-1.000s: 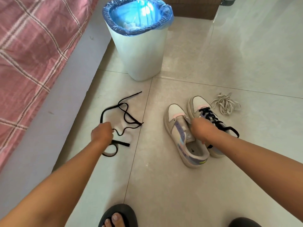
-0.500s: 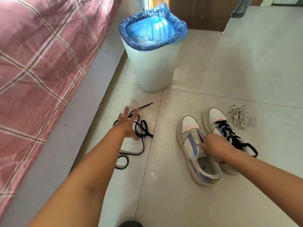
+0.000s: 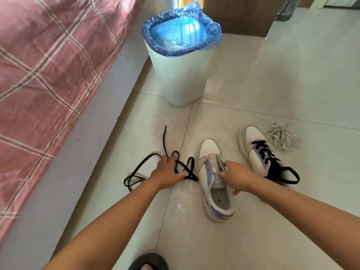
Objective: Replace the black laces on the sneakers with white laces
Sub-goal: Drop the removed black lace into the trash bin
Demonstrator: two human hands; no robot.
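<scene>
My left hand (image 3: 167, 175) has its grip on the loose black lace (image 3: 148, 168), fingers curled down over the tangle where its loops cross on the floor; the rest of that lace trails out to the left in a long loop and one end runs up toward the far side. My right hand (image 3: 236, 177) grips the unlaced sneaker (image 3: 211, 180) at its opening, thumb and fingers curled round the right edge of the upper beside the tongue. This sneaker lies on the floor just right of the black tangle, toe pointing away from me, its eyelets bare and the insole showing at the near end. Just to its right, a little farther away, stands the second sneaker (image 3: 255, 149), with a black lace (image 3: 272, 162) threaded through it and two loose ends spilling off toward the right, partly behind my right forearm. Beyond that shoe's toe, to the right, the white laces (image 3: 281, 137) lie in a loose bundle on the tile floor (image 3: 272, 90), apart from both shoes. Farther off, above the gap between my hands, is a white bin (image 3: 181, 75) lined with a blue bag (image 3: 181, 29). Along the left runs a bed with a pink checked cover (image 3: 44, 61). At the near edge, a dark slipper (image 3: 149, 261) shows.
</scene>
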